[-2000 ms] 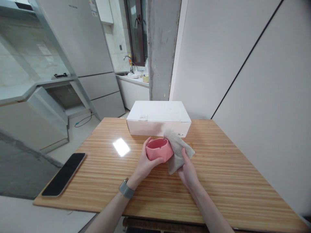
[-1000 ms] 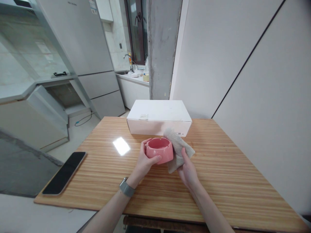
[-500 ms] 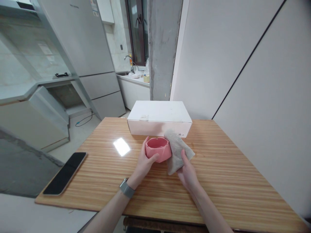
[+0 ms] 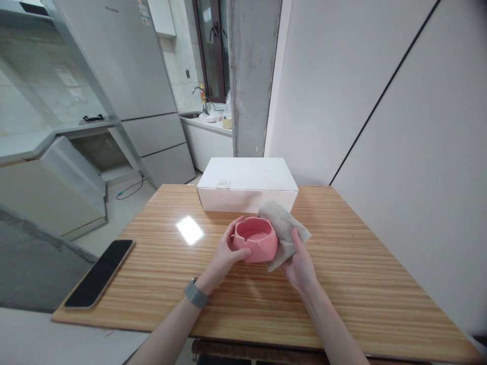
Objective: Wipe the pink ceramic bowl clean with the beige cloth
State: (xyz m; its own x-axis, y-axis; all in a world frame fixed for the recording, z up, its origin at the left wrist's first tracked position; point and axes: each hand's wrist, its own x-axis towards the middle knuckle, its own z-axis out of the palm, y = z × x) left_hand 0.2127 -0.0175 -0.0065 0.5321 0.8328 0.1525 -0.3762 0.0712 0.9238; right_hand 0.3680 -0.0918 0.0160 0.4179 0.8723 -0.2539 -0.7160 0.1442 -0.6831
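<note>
A pink faceted ashtray [image 4: 258,248] with notches in its rim is held above the table. My left hand [image 4: 227,248] grips it from the left, thumb on the near wall and fingers round the far side. My right hand [image 4: 300,261] is closed on a folded grey cloth [image 4: 283,228], thumb on top. The cloth lies against the ashtray's right side; the fingers beneath it are partly hidden. On my left wrist sits a watch with a grey band [image 4: 196,293].
Just behind the ashtray a white box [image 4: 247,197] stands on the wood-grain table [image 4: 152,284]. A black-screened phone [image 4: 101,274] lies at the table's left edge. A white wall [image 4: 380,152] runs along the right side, and a fridge [image 4: 125,76] stands beyond the table at left.
The ashtray has shifted slightly right and has been turned, with a rim notch now towards the left front. My right hand and the cloth have moved a little right with it.
</note>
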